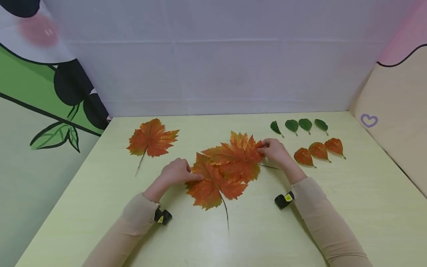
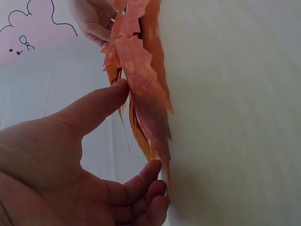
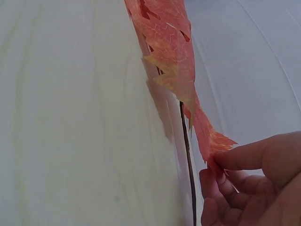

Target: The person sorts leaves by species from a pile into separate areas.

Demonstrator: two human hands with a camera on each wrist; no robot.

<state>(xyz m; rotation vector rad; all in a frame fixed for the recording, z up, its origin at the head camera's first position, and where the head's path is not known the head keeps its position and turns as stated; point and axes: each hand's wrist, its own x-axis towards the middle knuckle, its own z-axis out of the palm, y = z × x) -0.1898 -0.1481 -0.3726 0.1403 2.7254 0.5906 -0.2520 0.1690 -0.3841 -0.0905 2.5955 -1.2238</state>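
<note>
Two large orange maple leaves overlap at the table's middle. In the head view my left hand [image 1: 176, 171] is at the left edge of the front maple leaf [image 1: 207, 191], whose stem points toward me. The left thumb [image 2: 115, 96] and index fingertip touch this leaf well apart, without pinching it. My right hand [image 1: 275, 150] pinches the right edge of the rear maple leaf [image 1: 238, 152] between thumb and fingers, shown closely by the right hand [image 3: 249, 179] in its wrist view. The rear leaf's stem [image 1: 270, 166] runs out to the right, under my right hand.
A third maple leaf [image 1: 152, 138] lies at the back left. Several small green leaves [image 1: 305, 125] form a row at the back right, with three small orange leaves [image 1: 318, 151] in front. A pale curtain [image 1: 213, 78] stands behind the table [image 1: 100, 207].
</note>
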